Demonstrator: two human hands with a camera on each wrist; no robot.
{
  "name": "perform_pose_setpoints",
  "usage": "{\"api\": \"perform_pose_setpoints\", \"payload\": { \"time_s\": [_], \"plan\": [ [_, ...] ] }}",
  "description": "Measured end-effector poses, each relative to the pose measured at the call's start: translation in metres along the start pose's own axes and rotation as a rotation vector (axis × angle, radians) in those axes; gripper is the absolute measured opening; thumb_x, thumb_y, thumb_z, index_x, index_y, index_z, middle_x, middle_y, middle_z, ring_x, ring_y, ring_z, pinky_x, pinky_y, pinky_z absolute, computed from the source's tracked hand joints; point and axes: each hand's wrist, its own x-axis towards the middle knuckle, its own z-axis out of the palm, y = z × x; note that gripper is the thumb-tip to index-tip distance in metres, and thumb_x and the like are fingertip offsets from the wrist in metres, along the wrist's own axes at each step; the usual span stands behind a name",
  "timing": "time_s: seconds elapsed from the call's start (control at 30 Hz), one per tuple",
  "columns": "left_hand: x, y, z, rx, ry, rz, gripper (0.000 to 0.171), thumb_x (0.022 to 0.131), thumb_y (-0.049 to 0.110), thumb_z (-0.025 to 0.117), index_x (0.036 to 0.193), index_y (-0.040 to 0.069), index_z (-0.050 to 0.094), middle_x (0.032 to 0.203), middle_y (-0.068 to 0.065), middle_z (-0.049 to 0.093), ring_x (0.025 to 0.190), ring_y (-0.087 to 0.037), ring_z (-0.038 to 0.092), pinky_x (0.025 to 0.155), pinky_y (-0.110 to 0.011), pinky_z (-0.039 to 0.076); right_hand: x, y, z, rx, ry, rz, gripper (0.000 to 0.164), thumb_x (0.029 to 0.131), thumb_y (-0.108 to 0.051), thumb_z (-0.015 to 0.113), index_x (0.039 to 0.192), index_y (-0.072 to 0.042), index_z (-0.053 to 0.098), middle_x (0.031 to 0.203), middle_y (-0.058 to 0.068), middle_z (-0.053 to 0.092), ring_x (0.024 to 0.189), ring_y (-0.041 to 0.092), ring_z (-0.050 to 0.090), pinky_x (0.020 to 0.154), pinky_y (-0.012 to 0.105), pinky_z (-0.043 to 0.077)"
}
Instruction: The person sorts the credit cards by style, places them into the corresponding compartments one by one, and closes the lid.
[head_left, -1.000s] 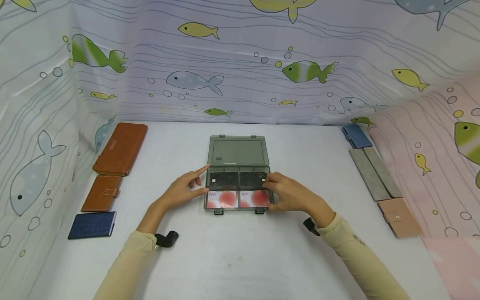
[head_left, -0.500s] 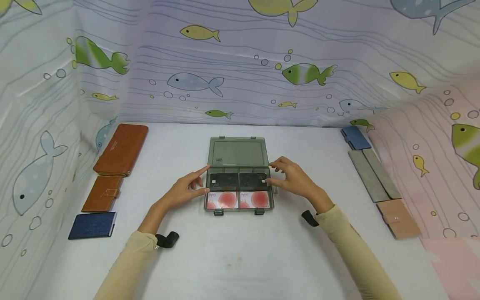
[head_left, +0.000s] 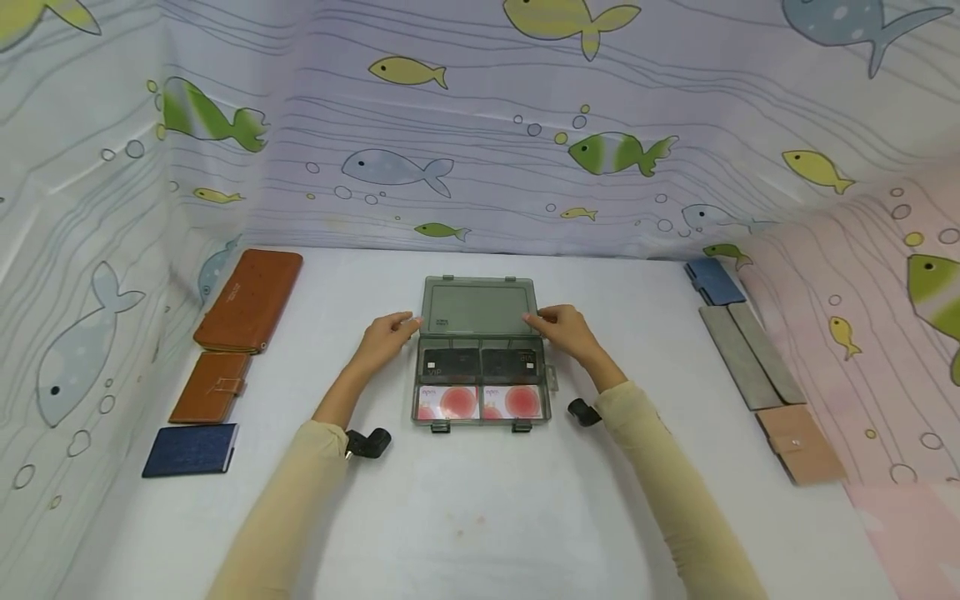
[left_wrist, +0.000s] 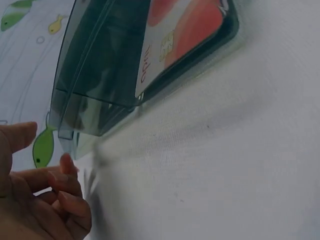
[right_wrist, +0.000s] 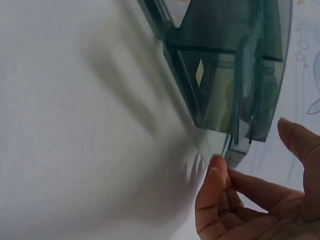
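Observation:
A translucent grey-green card box (head_left: pixel 482 422) lies on the table with its lid (head_left: pixel 480 304) swung back behind it. Black VIP cards (head_left: pixel 459 365) fill the rear compartments; white cards with red circles (head_left: pixel 513 403) fill the front ones. My left hand (head_left: pixel 382 342) is at the lid's left edge near the hinge, its thumb and bent fingers apart in the left wrist view. At the lid's right corner is my right hand (head_left: pixel 567 329), its thumb overlapping the lid. In the right wrist view, fingertips (right_wrist: pixel 216 167) sit right by the hinge corner, with the thumb spread away.
To the left lie a large brown wallet (head_left: pixel 249 300), a smaller brown wallet (head_left: pixel 208 387) and a dark blue notebook (head_left: pixel 189 450). Along the right are a blue cardholder (head_left: pixel 716 281), a long grey wallet (head_left: pixel 750 354) and a tan wallet (head_left: pixel 802 444). A fish-print curtain (head_left: pixel 510 200) surrounds the table.
My right hand has left the rear right black card and moved up to the lid's right corner. My left hand has moved from the box's left side up to the lid's left edge.

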Motion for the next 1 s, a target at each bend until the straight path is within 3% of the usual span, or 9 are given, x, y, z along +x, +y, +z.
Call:
{"api": "perform_pose_setpoints", "payload": {
  "time_s": [0.1,0.23,0.33,0.43,0.63,0.73,0.87,1.0],
  "plan": [
    [0.007,0.004,0.005,-0.055,-0.014,-0.043,0.059,0.105,0.04,0.046,0.144,-0.003,0.048,0.12,-0.021,0.063,0.106,-0.027,0.059,0.093,-0.04,0.048,0.004,-0.001,0.004,0.037,0.012,0.083,0.067,0.098,-0.05,0.055,0.135,0.006,0.057,0.121,0.021,0.064,0.1,0.028,0.062,0.092,0.046,0.051],
    [0.01,0.01,0.009,-0.14,0.001,-0.1,0.053,0.105,0.04,0.045,0.126,-0.005,0.061,0.087,-0.008,0.058,0.07,-0.013,0.048,0.065,-0.027,0.042,0.007,-0.005,0.005,0.119,0.042,0.198,0.073,0.097,-0.055,0.053,0.136,0.006,0.056,0.121,0.021,0.063,0.099,0.026,0.059,0.093,0.043,0.049],
    [0.01,0.014,0.01,-0.188,0.028,-0.116,0.052,0.105,0.044,0.043,0.11,-0.004,0.062,0.073,0.0,0.046,0.058,-0.01,0.036,0.054,-0.024,0.033,0.008,-0.005,0.004,0.203,0.08,0.221,0.076,0.096,-0.058,0.053,0.139,0.005,0.054,0.124,0.021,0.062,0.104,0.028,0.06,0.095,0.043,0.049],
    [0.007,0.018,0.009,-0.213,0.067,-0.101,0.058,0.104,0.05,0.04,0.101,-0.004,0.06,0.069,0.002,0.043,0.06,-0.01,0.037,0.054,-0.024,0.033,0.007,-0.004,0.002,0.27,0.143,0.171,0.077,0.095,-0.063,0.052,0.135,0.003,0.059,0.123,0.022,0.063,0.107,0.032,0.061,0.095,0.046,0.05],
    [-0.005,0.024,0.005,-0.236,0.1,-0.028,0.067,0.103,0.058,0.034,0.114,-0.002,0.063,0.071,-0.001,0.044,0.061,-0.011,0.038,0.057,-0.025,0.034,-0.006,-0.002,-0.004,0.306,0.264,-0.011,0.071,0.1,-0.061,0.043,0.118,0.003,0.069,0.11,0.022,0.064,0.1,0.032,0.061,0.086,0.04,0.051],
    [-0.014,0.024,0.003,-0.251,0.077,0.002,0.07,0.103,0.059,0.029,0.133,0.003,0.06,0.077,0.001,0.047,0.06,-0.009,0.036,0.057,-0.024,0.033,-0.015,-0.003,-0.007,0.305,0.263,-0.069,0.07,0.104,-0.056,0.036,0.119,0.004,0.069,0.107,0.024,0.063,0.096,0.032,0.059,0.082,0.034,0.05],
    [-0.025,0.021,0.0,-0.275,0.034,0.048,0.073,0.104,0.06,0.021,0.147,0.009,0.049,0.083,-0.001,0.047,0.059,-0.008,0.032,0.057,-0.023,0.033,-0.03,-0.006,-0.011,0.317,0.233,-0.104,0.069,0.108,-0.049,0.027,0.125,0.005,0.066,0.106,0.028,0.063,0.095,0.034,0.058,0.083,0.034,0.049],
    [-0.035,0.018,-0.001,-0.265,0.027,0.095,0.074,0.105,0.058,0.017,0.141,0.005,0.054,0.078,-0.005,0.043,0.057,-0.008,0.031,0.057,-0.023,0.032,-0.048,-0.009,-0.011,0.313,0.21,-0.119,0.071,0.108,-0.048,0.024,0.127,0.008,0.064,0.106,0.027,0.064,0.095,0.033,0.058,0.084,0.035,0.049]
  ]
}}
